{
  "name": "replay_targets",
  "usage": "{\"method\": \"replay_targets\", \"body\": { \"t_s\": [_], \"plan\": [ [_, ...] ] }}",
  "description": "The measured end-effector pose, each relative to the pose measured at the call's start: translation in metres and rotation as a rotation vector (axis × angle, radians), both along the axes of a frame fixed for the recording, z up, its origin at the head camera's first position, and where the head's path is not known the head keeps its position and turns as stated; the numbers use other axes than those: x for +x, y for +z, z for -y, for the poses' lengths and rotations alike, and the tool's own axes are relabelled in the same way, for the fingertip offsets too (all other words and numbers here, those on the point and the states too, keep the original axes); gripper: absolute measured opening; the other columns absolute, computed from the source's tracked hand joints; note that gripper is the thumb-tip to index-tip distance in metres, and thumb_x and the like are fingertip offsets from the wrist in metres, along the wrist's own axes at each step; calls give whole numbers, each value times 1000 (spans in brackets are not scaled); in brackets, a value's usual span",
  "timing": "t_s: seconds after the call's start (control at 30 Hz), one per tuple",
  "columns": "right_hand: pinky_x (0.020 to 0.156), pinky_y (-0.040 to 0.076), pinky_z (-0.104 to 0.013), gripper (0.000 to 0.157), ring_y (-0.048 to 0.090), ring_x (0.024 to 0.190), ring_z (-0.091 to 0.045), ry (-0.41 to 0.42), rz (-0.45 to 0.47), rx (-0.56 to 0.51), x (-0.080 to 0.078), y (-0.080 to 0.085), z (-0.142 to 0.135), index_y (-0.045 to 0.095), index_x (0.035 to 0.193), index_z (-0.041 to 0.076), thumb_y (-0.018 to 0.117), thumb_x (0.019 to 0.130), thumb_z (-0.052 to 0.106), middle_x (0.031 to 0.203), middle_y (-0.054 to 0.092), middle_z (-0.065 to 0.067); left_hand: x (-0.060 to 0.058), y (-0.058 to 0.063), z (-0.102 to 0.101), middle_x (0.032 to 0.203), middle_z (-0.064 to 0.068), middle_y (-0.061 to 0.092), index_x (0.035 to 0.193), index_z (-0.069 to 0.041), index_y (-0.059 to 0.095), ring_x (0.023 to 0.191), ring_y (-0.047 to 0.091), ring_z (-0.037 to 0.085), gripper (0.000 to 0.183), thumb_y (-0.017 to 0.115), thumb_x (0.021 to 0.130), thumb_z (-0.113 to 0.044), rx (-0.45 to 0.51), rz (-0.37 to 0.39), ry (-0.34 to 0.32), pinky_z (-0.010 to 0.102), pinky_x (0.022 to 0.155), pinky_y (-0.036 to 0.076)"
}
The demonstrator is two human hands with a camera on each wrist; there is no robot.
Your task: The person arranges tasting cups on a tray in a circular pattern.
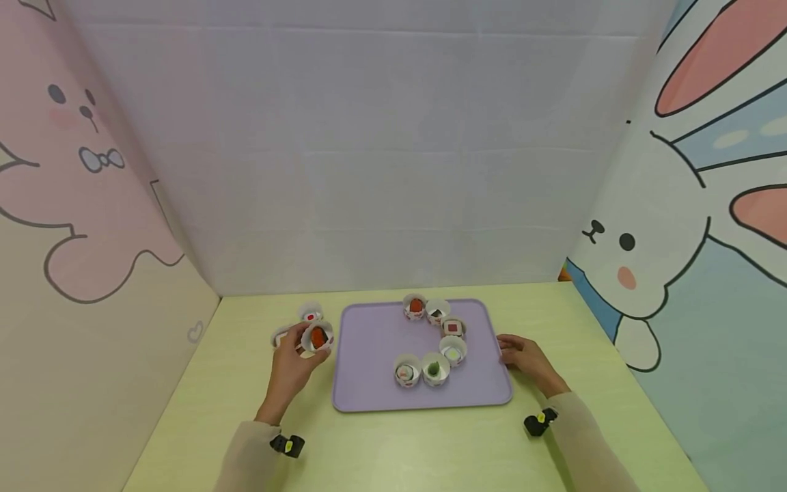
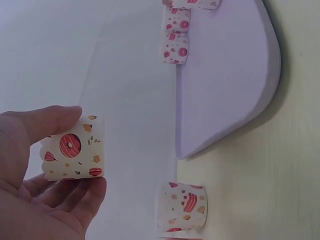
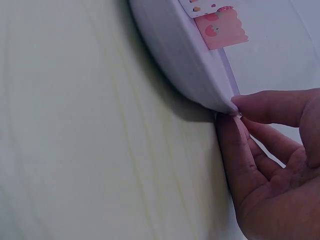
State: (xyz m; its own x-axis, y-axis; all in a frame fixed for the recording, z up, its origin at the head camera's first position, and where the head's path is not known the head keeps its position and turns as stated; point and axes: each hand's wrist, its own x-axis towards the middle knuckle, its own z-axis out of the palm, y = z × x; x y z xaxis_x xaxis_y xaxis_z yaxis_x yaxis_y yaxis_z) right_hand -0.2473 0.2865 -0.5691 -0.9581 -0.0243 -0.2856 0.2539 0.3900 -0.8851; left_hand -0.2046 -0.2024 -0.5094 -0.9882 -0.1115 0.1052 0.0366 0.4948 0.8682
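My left hand (image 1: pixel 290 370) grips a small paper baking cup (image 2: pixel 75 150) printed with donuts, between thumb and fingers, raised left of the lilac tray (image 1: pixel 365 362). An orange-red piece with a dark edge sits inside that cup in the head view. At the tray's right edge, my right hand (image 1: pixel 530 361) pinches the rim (image 3: pixel 187 75), thumb above and fingers below. On the tray, several similar cups stand in a curve, among them one with a green piece (image 1: pixel 435 370), one with a pale roll (image 1: pixel 406 373) and one with a red square (image 1: pixel 453 328).
Two more cups stand on the table left of the tray: one with a red-centred piece (image 1: pixel 310 313), and another (image 1: pixel 279 335) partly hidden behind my left hand. A white wall (image 1: pixel 393 171) rises behind the pale yellow table (image 1: pixel 418 451), with cartoon-printed panels at both sides.
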Motion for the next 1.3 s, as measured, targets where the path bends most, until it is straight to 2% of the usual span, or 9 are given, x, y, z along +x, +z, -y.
{"method": "replay_targets", "body": {
  "t_s": [0.13, 0.37, 0.47, 0.73, 0.9, 1.1, 1.3],
  "plan": [
    [80, 56, -31, 54, 62, 107, -25, 5, -9, 4, 1, 1, 0, 49, 141, -2, 63, 89, 5, 131, 57, -25, -6, -2, -11, 136, 21, 56, 141, -7, 46, 126, 55, 39, 69, 80, 80, -15, -3, -4, -34, 49, 102, 48],
    [79, 55, -29, 54, 63, 105, -23, -7, -6, 15, -1, -1, 0, 50, 140, -1, 63, 89, 4, 130, 58, -24, -14, -13, -33, 129, 19, 61, 133, -7, 53, 118, 61, 40, 62, 80, 78, -13, -7, -42, -71, 48, 91, 55],
    [80, 55, -28, 54, 62, 106, -22, -4, -3, 13, -2, -3, -1, 49, 142, -1, 62, 89, 5, 131, 57, -23, -18, -18, -43, 126, 17, 63, 132, -8, 54, 119, 60, 36, 61, 80, 77, -12, 4, -40, -85, 48, 95, 53],
    [79, 55, -28, 53, 63, 105, -23, -2, -13, 10, -2, -3, -1, 50, 141, -1, 61, 89, 5, 131, 58, -24, -23, -30, -68, 122, 15, 66, 128, -7, 57, 116, 61, 33, 58, 82, 76, -13, -2, -43, -118, 47, 94, 52],
    [80, 54, -28, 54, 62, 107, -23, 3, -5, 10, 0, -1, 0, 49, 141, -1, 61, 89, 5, 131, 57, -24, -24, -38, -80, 120, 13, 67, 125, -9, 58, 108, 63, 29, 54, 81, 77, -14, -39, -10, -127, 44, 90, 54],
    [79, 55, -28, 54, 62, 105, -23, 5, -16, 14, -1, -1, 0, 50, 140, -1, 62, 88, 5, 130, 58, -24, -24, -47, -92, 118, 14, 67, 126, -8, 58, 89, 59, 21, 56, 81, 76, -16, -108, 51, -128, 36, 77, 49],
    [80, 55, -28, 53, 63, 106, -23, -2, -13, 15, -2, -3, 0, 50, 141, -1, 62, 89, 5, 131, 58, -23, -25, -54, -100, 120, 16, 66, 129, -7, 56, 90, 61, 20, 58, 81, 77, -17, -133, 69, -164, 38, 79, 51]
  ]
}}
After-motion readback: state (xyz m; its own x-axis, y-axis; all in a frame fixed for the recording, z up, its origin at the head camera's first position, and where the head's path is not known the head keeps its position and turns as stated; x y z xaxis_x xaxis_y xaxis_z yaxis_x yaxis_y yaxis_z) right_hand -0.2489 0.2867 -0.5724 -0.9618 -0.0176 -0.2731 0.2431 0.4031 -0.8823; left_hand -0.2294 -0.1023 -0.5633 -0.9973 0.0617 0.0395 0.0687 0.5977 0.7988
